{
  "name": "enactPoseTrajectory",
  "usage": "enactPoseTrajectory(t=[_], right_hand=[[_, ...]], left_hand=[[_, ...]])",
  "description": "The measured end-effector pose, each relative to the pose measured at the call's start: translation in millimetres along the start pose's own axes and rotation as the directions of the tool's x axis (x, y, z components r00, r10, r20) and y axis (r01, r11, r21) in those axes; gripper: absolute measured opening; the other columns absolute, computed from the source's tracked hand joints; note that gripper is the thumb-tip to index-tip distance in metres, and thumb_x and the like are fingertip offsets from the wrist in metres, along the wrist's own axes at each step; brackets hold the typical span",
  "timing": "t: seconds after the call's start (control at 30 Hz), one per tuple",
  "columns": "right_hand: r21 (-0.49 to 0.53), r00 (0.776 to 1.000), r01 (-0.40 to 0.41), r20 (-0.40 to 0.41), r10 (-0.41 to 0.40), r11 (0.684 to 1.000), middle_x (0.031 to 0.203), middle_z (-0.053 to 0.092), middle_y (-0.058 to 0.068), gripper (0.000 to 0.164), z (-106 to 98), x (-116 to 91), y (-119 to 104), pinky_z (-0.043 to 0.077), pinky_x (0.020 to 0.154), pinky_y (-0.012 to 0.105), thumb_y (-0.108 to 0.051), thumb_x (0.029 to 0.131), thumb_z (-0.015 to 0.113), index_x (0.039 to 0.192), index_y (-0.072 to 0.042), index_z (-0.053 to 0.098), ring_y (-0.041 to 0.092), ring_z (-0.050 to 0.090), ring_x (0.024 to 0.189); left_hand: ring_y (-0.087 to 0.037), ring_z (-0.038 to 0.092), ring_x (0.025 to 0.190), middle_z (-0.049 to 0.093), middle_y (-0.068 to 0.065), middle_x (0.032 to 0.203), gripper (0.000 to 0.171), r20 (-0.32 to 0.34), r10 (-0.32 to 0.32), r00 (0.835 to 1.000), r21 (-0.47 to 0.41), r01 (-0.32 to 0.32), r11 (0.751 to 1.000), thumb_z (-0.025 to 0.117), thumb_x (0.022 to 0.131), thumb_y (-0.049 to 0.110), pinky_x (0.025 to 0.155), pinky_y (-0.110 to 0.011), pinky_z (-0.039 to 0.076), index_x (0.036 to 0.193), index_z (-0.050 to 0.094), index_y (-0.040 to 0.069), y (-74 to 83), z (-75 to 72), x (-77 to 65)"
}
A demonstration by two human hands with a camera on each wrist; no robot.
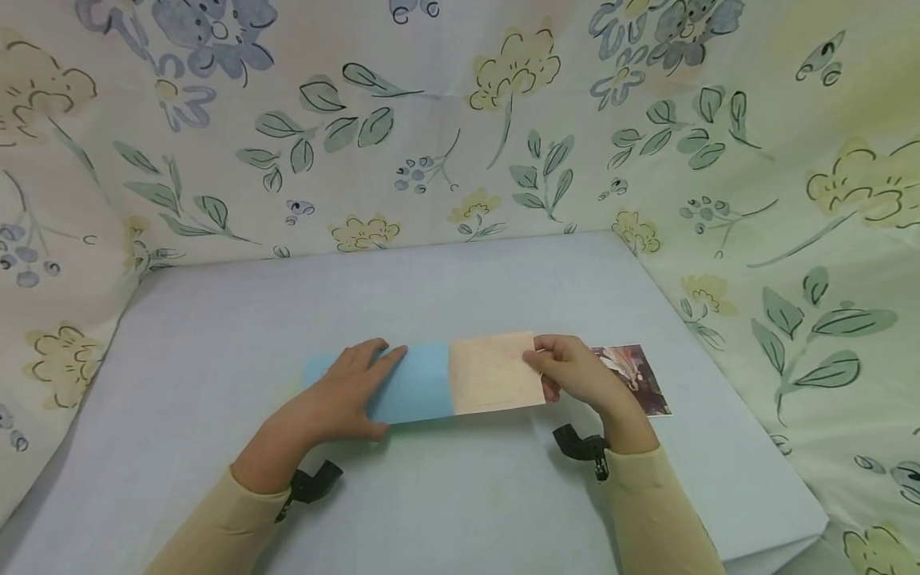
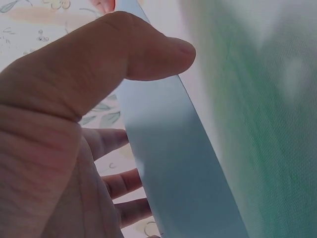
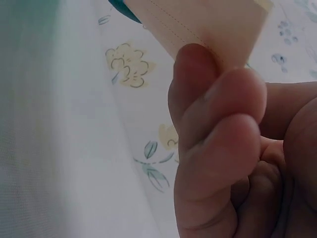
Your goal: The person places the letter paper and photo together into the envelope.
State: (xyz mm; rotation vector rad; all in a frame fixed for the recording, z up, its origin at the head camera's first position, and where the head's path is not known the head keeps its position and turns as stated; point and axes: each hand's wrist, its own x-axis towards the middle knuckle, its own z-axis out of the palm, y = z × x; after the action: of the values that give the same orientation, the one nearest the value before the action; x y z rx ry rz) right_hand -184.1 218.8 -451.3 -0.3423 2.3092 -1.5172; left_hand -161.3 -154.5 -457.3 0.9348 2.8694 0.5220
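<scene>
My left hand (image 1: 343,397) grips a flat blue paper sleeve (image 1: 418,385), its thumb at the near edge and its fingers along the far edge. In the left wrist view the thumb lies across the sleeve (image 2: 168,144) and the fingertips meet its other edge. A cream card (image 1: 496,374) extends from the sleeve's right end. My right hand (image 1: 575,371) pinches that card's right end between thumb and fingers. The right wrist view shows dotted lines on the card's (image 3: 208,22) underside. Sleeve and card are held tilted over the table, with a shadow below.
A dark picture card (image 1: 638,377) lies on the white table (image 1: 446,495), partly hidden behind my right hand. Floral cloth (image 1: 431,104) hangs behind the table and along both sides. The table's right edge runs down to a front corner.
</scene>
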Motion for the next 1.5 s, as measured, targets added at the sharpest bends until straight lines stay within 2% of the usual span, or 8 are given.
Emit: enactPoseTrajectory(t=[0.2,0.47,0.67,0.9,1.0,1.13,1.37,1.5], right_hand=[[0.013,0.999,-0.025,0.022,0.025,1.0,0.058,0.058,0.011,0.03,-0.7,0.3,2.6,0.048,0.048,0.036,-0.022,0.107,0.057,0.121,0.003,0.063,0.018,0.053,0.047],[0.081,0.999,-0.046,0.01,0.046,0.996,0.067,0.063,0.01,0.044,-4.1,-0.5,2.6,0.056,0.058,0.038,-0.019,0.106,0.058,0.143,0.004,0.049,0.02,0.06,0.054],[0.143,0.998,-0.058,-0.03,0.063,0.988,0.066,0.061,0.009,0.038,-3.9,0.4,3.2,0.058,0.059,0.045,-0.018,0.103,0.062,0.134,0.0,0.049,0.02,0.06,0.053],[0.192,0.995,-0.063,-0.059,0.076,0.979,0.073,0.058,0.007,0.027,-1.4,3.7,4.1,0.056,0.055,0.031,-0.015,0.103,0.062,0.117,0.005,0.051,0.016,0.059,0.053],[0.204,0.994,-0.072,-0.066,0.087,0.976,0.074,0.057,0.006,0.026,-1.0,4.8,3.7,0.056,0.055,0.029,-0.016,0.103,0.062,0.113,0.006,0.053,0.015,0.06,0.054],[0.199,0.992,-0.081,-0.077,0.098,0.977,0.073,0.058,0.006,0.025,-1.4,5.0,4.3,0.056,0.055,0.029,-0.017,0.103,0.063,0.111,0.005,0.056,0.015,0.06,0.054],[0.129,0.991,-0.058,-0.113,0.073,0.99,0.065,0.053,0.001,0.026,-1.2,4.3,4.2,0.043,0.051,0.03,-0.021,0.101,0.067,0.106,0.004,0.061,0.013,0.047,0.051],[0.122,0.99,-0.053,-0.121,0.068,0.991,0.064,0.053,0.001,0.028,-0.7,3.5,3.4,0.042,0.051,0.03,-0.021,0.1,0.069,0.106,0.006,0.064,0.012,0.044,0.05]], left_hand=[[-0.046,0.036,0.138,0.037,-0.026,0.15,0.108,-0.006,0.006,1.0,0.011,-0.006,1.0,0.091,0.07,0.032,0.112,-0.061,0.034,0.158,0.034,0.004,0.1,-1.4,-1.2],[-0.044,0.036,0.137,0.037,-0.025,0.15,0.105,-0.002,-0.001,1.0,0.027,0.001,1.0,0.089,0.071,0.035,0.114,-0.06,0.031,0.157,0.037,0.005,-0.4,-1.7,-1.0],[-0.043,0.035,0.14,0.036,-0.024,0.152,0.104,0.009,-0.013,1.0,0.026,0.013,1.0,0.089,0.072,0.037,0.117,-0.062,0.025,0.157,0.038,0.007,-0.9,-4.0,-1.4],[-0.043,0.035,0.139,0.036,-0.025,0.152,0.102,-0.006,-0.001,1.0,0.024,0.002,1.0,0.088,0.074,0.038,0.116,-0.062,0.027,0.157,0.039,0.006,-1.3,-8.4,-2.0],[-0.044,0.036,0.138,0.036,-0.025,0.152,0.101,-0.014,0.001,1.0,0.031,-0.001,1.0,0.087,0.074,0.039,0.115,-0.06,0.029,0.156,0.04,0.005,-1.3,-9.3,-2.4],[-0.044,0.036,0.139,0.036,-0.025,0.152,0.101,-0.02,-0.001,1.0,0.039,0.001,0.999,0.087,0.074,0.04,0.115,-0.061,0.029,0.156,0.04,0.005,-0.7,-10.0,-2.1],[-0.044,0.034,0.14,0.035,-0.025,0.154,0.102,-0.034,0.017,0.999,0.021,-0.016,1.0,0.089,0.074,0.038,0.114,-0.061,0.03,0.157,0.04,0.007,0.4,-10.3,-3.1],[-0.043,0.035,0.14,0.034,-0.023,0.154,0.102,-0.038,0.029,0.999,0.023,-0.028,0.999,0.09,0.073,0.038,0.113,-0.061,0.032,0.157,0.039,0.009,2.2,-9.1,-2.6]])
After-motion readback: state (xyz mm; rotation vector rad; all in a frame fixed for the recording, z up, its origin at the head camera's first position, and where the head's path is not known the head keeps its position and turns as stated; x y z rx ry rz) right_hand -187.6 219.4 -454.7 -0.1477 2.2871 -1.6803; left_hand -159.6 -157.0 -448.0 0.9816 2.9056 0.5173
